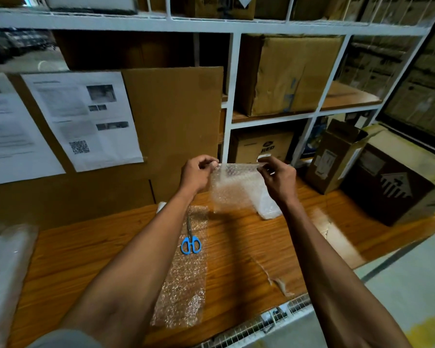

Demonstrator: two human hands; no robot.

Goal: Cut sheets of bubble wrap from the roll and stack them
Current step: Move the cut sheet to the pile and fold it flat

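While both hands are raised above the desk [236, 247], I see a cut sheet of bubble wrap [232, 187] stretched between them: the left hand [199, 172] pinches its top left corner, the right hand [278, 177] pinches the top right, each grip closed on the sheet, which hangs down clear of the wood. Below and to the right lies a whitish heap of bubble wrap [269, 204] on the desk, partly hidden by the held sheet. A long strip of bubble wrap [186, 277] lies flat on the desk under my left forearm, and blue-handled scissors [191, 241] rest on it, blades shut and pointing away from me.

As for containers: the white shelving [232, 96] behind holds a large cardboard box [286, 74], closed, and a printed box [261, 145] in the compartment beneath it (contents not visible in either). On the desk at right stands a tall carton [329, 162] with its top flaps open, just beside a dark box [392, 182] marked with arrows; I cannot tell what is inside them. A cardboard panel [173, 116] with paper notices [86, 116] leans at the back.
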